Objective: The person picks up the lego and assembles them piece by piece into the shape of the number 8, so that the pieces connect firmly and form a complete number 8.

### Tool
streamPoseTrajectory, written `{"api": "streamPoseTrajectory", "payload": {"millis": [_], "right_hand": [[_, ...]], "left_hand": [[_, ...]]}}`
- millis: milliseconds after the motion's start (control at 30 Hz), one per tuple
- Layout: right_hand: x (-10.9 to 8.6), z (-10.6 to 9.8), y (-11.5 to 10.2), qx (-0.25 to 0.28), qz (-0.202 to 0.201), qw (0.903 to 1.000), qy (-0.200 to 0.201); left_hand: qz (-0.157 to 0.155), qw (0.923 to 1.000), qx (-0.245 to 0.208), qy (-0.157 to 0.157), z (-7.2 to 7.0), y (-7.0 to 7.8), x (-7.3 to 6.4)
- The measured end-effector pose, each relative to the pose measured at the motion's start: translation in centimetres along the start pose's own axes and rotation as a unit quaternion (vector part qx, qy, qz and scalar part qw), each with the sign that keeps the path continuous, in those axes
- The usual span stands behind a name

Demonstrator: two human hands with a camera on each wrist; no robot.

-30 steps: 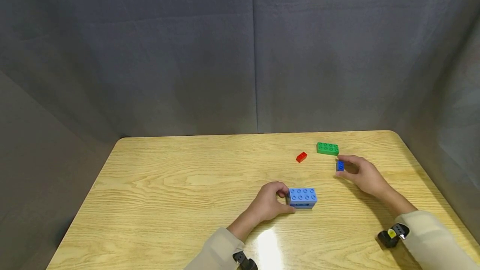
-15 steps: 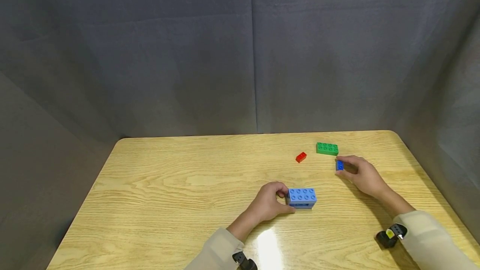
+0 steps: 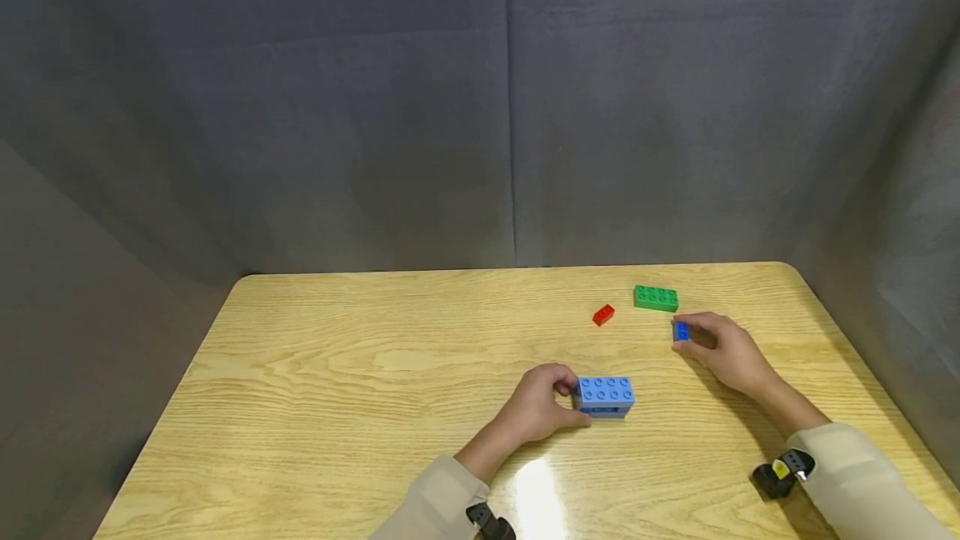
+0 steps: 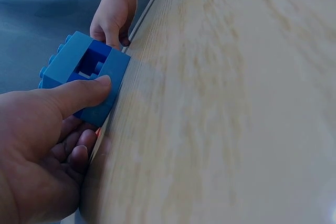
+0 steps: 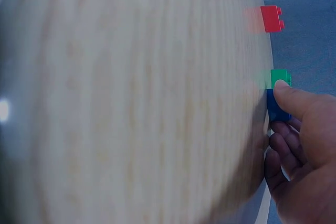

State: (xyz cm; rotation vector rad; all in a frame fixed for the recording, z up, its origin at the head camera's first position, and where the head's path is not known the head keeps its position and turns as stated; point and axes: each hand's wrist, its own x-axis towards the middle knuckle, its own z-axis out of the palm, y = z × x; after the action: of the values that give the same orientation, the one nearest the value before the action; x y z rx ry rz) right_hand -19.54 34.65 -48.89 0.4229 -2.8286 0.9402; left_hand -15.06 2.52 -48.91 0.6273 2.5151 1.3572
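Note:
My left hand [image 3: 536,407] grips the left end of a blue brick stack [image 3: 604,392] on the table, thumb in front and fingers behind. In the left wrist view the stack [image 4: 67,59] has a light blue brick on top, another at the bottom, and darker blue pieces between them with a gap in the middle. Farther right, my right hand [image 3: 731,352] pinches a small dark blue brick [image 3: 681,332] between thumb and fingers. The right wrist view shows this brick [image 5: 276,109] at table level, the thumb partly over it.
Just behind the small blue brick lies a long green brick [image 3: 656,298]. A small red brick [image 3: 603,315] lies to its left. Grey curtains [image 3: 360,132] stand behind and beside the wooden table [image 3: 337,407].

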Motion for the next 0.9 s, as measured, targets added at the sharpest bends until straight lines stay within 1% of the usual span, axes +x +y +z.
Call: {"api": "streamPoseTrajectory", "payload": {"millis": [400, 533, 900], "right_hand": [[0.07, -0.45, -0.27, -0.001, 0.013, 0.9998, -0.012], [0.03, -0.58, -0.32, -0.002, 0.012, 0.9998, -0.014], [-0.14, -0.62, -0.16, 0.003, 0.020, 0.9997, -0.010]], "left_hand": [[0.005, 1.0000, -0.004, 0.002, 0.08, 0.03, 0.10], [0.006, 1.0000, -0.007, 0.002, 0.12, 0.07, 0.13], [-0.001, 1.0000, -0.006, 0.002, 0.21, 0.09, 0.12]]}}
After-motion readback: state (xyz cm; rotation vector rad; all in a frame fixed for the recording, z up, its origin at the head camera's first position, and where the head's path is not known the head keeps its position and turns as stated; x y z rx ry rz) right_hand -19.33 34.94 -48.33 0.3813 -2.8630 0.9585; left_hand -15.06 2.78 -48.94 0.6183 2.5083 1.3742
